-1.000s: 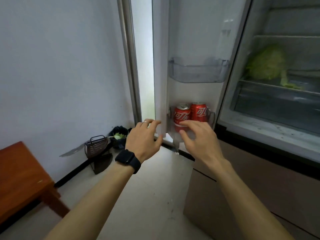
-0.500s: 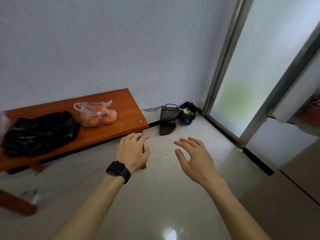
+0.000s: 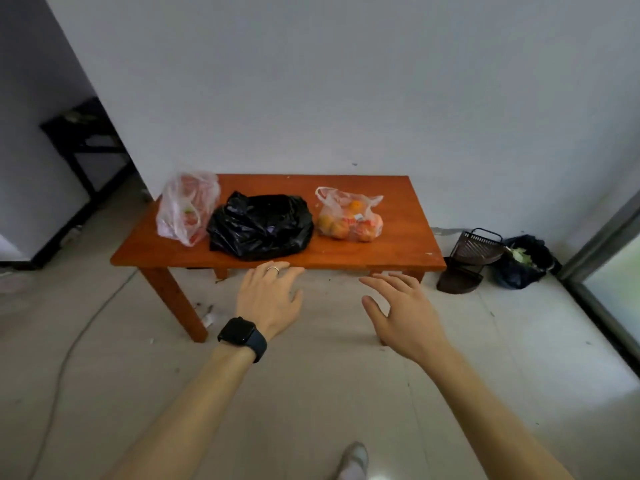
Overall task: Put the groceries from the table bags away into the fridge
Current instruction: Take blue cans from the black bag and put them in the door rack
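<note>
Now table (image 3: pixel 398 244) faces straight on, nearer; left hand (image 3: pixel 268 299), right hand (image 3: pixel 403 317) spread.

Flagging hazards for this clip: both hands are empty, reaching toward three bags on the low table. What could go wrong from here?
The bag of oranges seems to have loose, untied handles; lifted by one, fruit may spill. The black bag is opaque, so its weight cannot be judged before lifting. A cable lies on the floor left of the table: a possible trip.
</note>
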